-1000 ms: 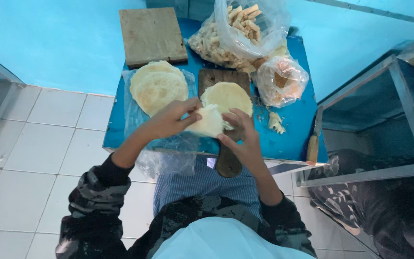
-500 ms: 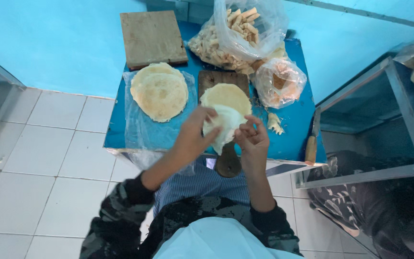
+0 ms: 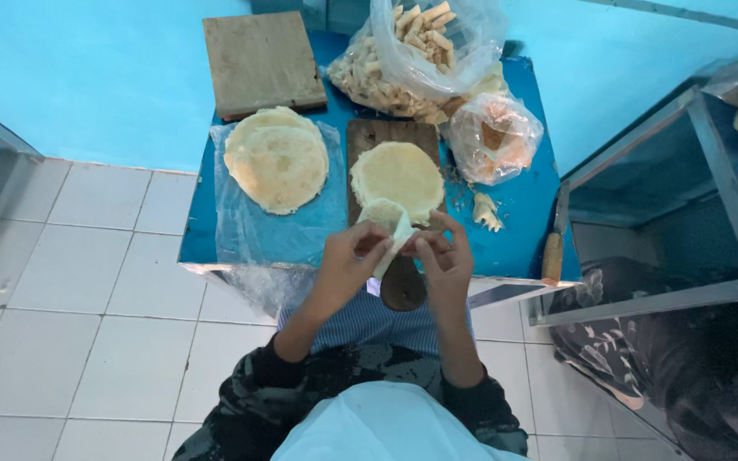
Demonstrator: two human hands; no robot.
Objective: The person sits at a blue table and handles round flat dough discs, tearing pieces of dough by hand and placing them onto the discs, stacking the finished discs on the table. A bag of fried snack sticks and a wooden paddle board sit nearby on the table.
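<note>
One blue table (image 3: 523,213) — white tiles (image 3: 79,282), turquoise wall (image 3: 87,77).

A wrapper (image 3: 397,173) lies on the paddle board (image 3: 390,137). A stack (image 3: 277,160) lies left of it. Bags (image 3: 424,60) sit behind.

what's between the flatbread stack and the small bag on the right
In the head view, a wooden paddle board bearing one round flatbread lies between the stack and the bag.

Both hands (image 3: 395,260) have drawn together, folding the lifted dough sheet (image 3: 389,220) smaller.
</note>
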